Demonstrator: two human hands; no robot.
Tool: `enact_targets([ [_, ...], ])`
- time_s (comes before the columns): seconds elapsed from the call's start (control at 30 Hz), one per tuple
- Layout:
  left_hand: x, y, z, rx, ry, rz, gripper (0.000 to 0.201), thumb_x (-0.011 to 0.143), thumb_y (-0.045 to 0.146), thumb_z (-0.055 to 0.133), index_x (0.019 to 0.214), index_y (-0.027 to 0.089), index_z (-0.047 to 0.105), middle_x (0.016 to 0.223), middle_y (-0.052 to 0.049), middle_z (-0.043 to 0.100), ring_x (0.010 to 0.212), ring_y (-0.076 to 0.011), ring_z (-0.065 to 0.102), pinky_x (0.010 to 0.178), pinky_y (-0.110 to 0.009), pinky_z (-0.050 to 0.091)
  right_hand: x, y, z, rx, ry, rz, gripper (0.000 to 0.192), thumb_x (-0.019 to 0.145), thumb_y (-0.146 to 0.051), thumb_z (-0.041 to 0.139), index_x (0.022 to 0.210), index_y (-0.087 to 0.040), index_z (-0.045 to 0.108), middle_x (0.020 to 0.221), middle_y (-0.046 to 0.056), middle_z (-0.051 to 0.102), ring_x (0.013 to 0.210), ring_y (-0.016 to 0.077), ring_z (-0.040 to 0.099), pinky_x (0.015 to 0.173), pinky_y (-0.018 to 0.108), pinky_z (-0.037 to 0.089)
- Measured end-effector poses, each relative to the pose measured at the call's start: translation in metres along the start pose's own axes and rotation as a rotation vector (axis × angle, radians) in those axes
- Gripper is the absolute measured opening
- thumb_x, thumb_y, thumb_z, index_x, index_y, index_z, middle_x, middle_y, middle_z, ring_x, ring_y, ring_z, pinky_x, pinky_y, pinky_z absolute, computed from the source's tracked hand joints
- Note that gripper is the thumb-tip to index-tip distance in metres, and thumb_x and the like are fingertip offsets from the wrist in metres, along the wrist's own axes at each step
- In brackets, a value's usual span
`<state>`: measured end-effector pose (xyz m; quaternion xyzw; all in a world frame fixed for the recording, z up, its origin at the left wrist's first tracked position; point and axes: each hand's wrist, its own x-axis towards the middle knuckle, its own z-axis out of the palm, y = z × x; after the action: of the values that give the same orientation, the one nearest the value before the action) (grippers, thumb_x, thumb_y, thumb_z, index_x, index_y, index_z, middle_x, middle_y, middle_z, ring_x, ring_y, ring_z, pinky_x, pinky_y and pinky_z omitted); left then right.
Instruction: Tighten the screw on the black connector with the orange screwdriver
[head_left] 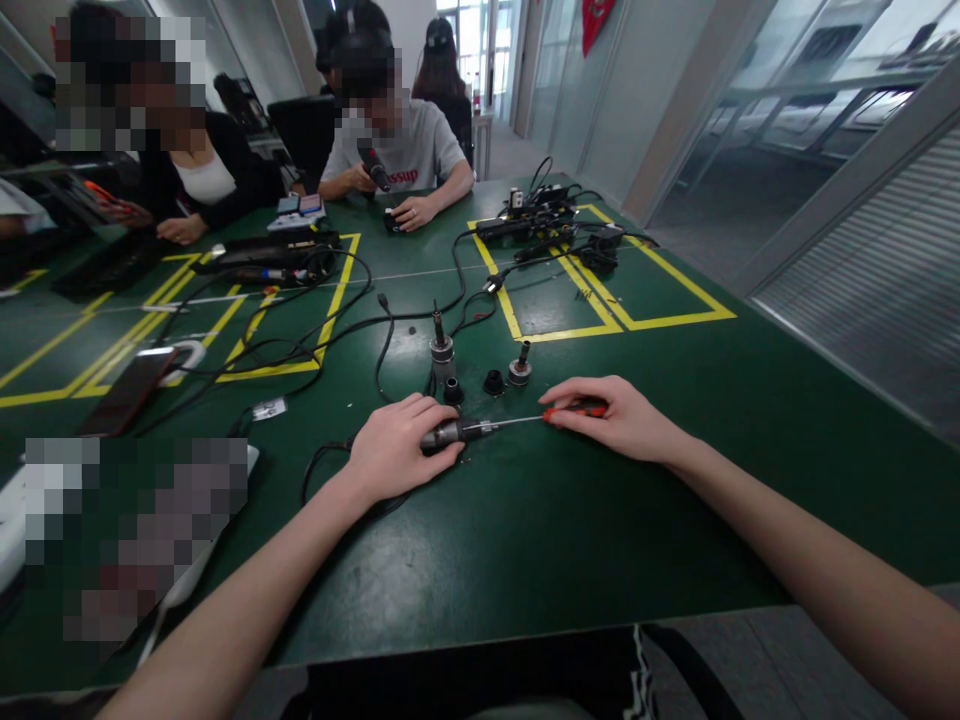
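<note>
Grey metal, cylindrical and cabled: the small connector plug is lying under the left hand, whose fingers are curling over it and pressing it down onto the green counter. A black cable is trailing from its rear, out past the left wrist. The right hand is closing around the red-handled screwdriver, pinching the handle with the thin steel shaft running leftward so that its tip is meeting the plug's nose between the two hands.

The plug is looking rigid, light and smooth, so it is likely wanting to roll; gripping it around the thicker body near the cable end, as the left hand is doing, seems the steadier hold. The screwdriver is slim and stiff, and its narrow shaft is probably slipping off easily unless it is kept in line with the plug; the ribbed handle is the place to grasp it.

Just beyond the hands, three loose fittings are standing on the counter: a tall metal one, a black ring and a short knurled one. Farther off, other people are sitting at the far side with tangled cables in front of them.
</note>
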<state>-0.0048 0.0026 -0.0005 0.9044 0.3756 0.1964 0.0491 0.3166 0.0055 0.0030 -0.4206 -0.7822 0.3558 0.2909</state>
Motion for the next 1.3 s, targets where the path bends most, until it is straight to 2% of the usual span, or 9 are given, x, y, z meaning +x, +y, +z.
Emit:
enact_targets([
  [0.2,0.0003,-0.0001,-0.0001,-0.003,0.005,0.01,0.021,0.093,0.034,0.067,0.108,0.019,0.071,0.098,-0.005,0.076,0.088,-0.0217,0.069,0.074,-0.033,0.056,0.0001,-0.0013,0.0041,-0.106,0.069,-0.121,0.026,0.093,-0.041,0.07,0.103,-0.018,0.079,0.088,0.007,0.077,0.075,0.0201,0.071,0.07,0.032,0.056],
  [0.33,0.0003,-0.0002,-0.0002,-0.004,0.001,0.011,0.02,0.093,0.034,0.068,0.107,0.02,0.071,0.098,-0.004,0.076,0.087,-0.0216,0.069,0.072,-0.033,0.056,0.0001,-0.0023,0.0049,-0.158,0.011,-0.046,0.035,0.103,-0.039,0.05,0.107,-0.019,0.078,0.08,0.005,0.079,0.061,0.0171,0.068,0.058,0.028,0.05],
  [0.47,0.0001,-0.0005,-0.0004,0.001,0.007,0.012,0.021,0.094,0.035,0.067,0.108,0.019,0.071,0.098,-0.004,0.076,0.087,-0.0219,0.069,0.073,-0.034,0.056,-0.0002,-0.0018,0.0035,-0.167,-0.004,-0.026,0.033,0.102,-0.039,0.052,0.111,-0.019,0.077,0.082,0.005,0.079,0.057,0.0156,0.064,0.053,0.027,0.045],
  [0.6,0.0,-0.0001,-0.0003,-0.005,0.003,0.009,0.021,0.094,0.035,0.066,0.107,0.02,0.071,0.097,-0.004,0.076,0.087,-0.0213,0.069,0.074,-0.033,0.056,-0.002,-0.0026,0.0011,-0.068,0.051,-0.027,0.03,0.097,-0.041,0.062,0.113,-0.019,0.075,0.075,0.003,0.073,0.062,0.0166,0.064,0.059,0.028,0.05],
  [0.73,0.0,0.0007,-0.0008,-0.007,-0.005,-0.002,0.021,0.094,0.035,0.065,0.108,0.02,0.071,0.098,-0.005,0.076,0.086,-0.0212,0.068,0.075,-0.034,0.057,-0.0021,-0.0046,-0.0001,-0.04,0.083,-0.015,0.033,0.089,-0.045,0.073,0.11,-0.02,0.076,0.085,0.005,0.073,0.07,0.0185,0.067,0.065,0.03,0.053],
  [0.9,0.0001,0.0011,-0.0015,-0.012,-0.009,-0.004,0.022,0.094,0.035,0.065,0.108,0.02,0.071,0.099,-0.005,0.076,0.087,-0.0213,0.068,0.075,-0.034,0.057,-0.0003,-0.0057,-0.0001,-0.106,-0.023,-0.011,0.034,0.101,-0.043,0.055,0.109,-0.019,0.078,0.071,0.002,0.071,0.057,0.0157,0.06,0.058,0.029,0.046],
  [0.97,0.0001,0.0014,-0.0017,-0.01,-0.01,-0.005,0.021,0.094,0.035,0.065,0.108,0.02,0.071,0.099,-0.005,0.076,0.087,-0.021,0.068,0.075,-0.033,0.057,-0.0004,-0.005,0.0,-0.106,-0.035,-0.019,0.035,0.102,-0.041,0.052,0.109,-0.019,0.078,0.073,0.003,0.073,0.057,0.0154,0.06,0.058,0.029,0.046],
  [1.2,0.0001,0.0008,-0.001,-0.004,-0.01,-0.005,0.021,0.093,0.034,0.068,0.108,0.02,0.071,0.098,-0.004,0.076,0.088,-0.0218,0.069,0.074,-0.033,0.056,-0.0025,-0.0024,0.001,0.003,0.062,-0.013,0.032,0.089,-0.044,0.073,0.109,-0.019,0.077,0.088,0.006,0.076,0.076,0.0203,0.07,0.072,0.032,0.056],
  [1.3,0.0,0.0002,-0.0009,-0.006,-0.008,-0.002,0.021,0.093,0.034,0.068,0.108,0.02,0.07,0.097,-0.004,0.076,0.087,-0.0218,0.069,0.074,-0.033,0.056,-0.0016,-0.0035,0.0007,-0.017,0.026,0.007,0.032,0.092,-0.046,0.069,0.108,-0.019,0.077,0.085,0.005,0.075,0.073,0.0193,0.069,0.069,0.032,0.055],
])
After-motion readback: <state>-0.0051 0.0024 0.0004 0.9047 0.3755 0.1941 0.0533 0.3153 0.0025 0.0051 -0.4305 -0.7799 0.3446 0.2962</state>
